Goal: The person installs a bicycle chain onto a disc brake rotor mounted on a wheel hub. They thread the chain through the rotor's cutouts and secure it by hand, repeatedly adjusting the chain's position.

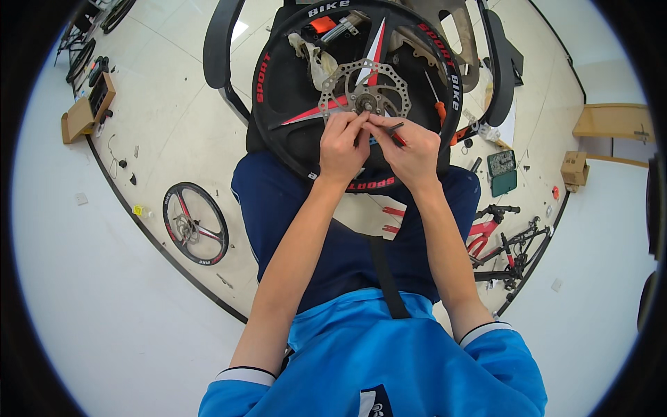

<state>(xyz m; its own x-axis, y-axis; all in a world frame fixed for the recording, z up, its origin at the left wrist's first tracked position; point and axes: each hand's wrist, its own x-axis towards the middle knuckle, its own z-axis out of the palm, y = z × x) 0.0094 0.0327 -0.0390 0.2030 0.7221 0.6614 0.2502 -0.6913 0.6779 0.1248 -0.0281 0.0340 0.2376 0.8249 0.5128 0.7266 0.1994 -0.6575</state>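
A black bicycle wheel point(269, 132) with red and white spokes lies flat on a black chair, over my knees. At its centre sits a silver disc brake rotor point(400, 90), drilled with holes, around the hub point(366, 103). My left hand point(342, 147) is closed in a pinch at the rotor's near edge; what its fingertips hold, if anything, is hidden. Beside it, my right hand point(411, 151) grips a slim black-and-red tool point(398, 137) whose kind I cannot make out. The fingertips of both hands meet just below the hub.
Inside the rim lie a crumpled white cloth point(316, 64), a metal cylinder point(340, 29) and an orange-handled screwdriver point(440, 111). Chair armrests point(221, 45) flank the wheel. Another wheel point(195, 222) is on the floor at left; a red-and-black bike frame point(486, 233) and green case point(502, 174) are at right.
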